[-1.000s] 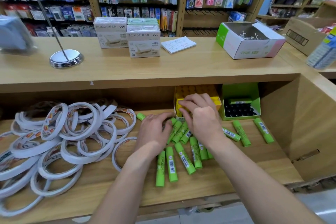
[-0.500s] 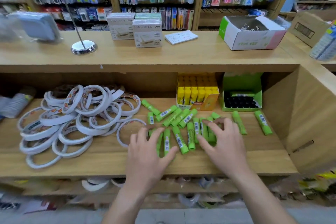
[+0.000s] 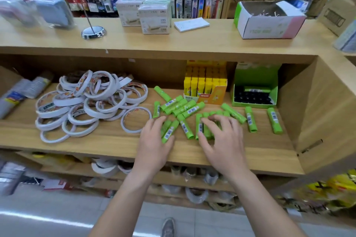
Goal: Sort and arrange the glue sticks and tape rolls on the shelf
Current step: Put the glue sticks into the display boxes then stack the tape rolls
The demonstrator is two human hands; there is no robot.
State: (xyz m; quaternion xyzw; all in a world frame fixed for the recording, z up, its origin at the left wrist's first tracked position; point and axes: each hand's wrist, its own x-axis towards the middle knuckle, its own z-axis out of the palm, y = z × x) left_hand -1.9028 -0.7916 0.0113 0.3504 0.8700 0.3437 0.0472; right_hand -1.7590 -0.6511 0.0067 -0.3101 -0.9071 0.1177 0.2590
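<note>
Left hand [image 3: 154, 141] and right hand [image 3: 224, 140], back from the yellow box [image 3: 205, 86], rest spread on glue sticks [image 3: 185, 128], gripping none, probably gathering them.

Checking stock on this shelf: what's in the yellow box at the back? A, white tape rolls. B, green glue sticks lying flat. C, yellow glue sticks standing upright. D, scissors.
C: the yellow box holds rows of yellow glue sticks standing upright.
</note>
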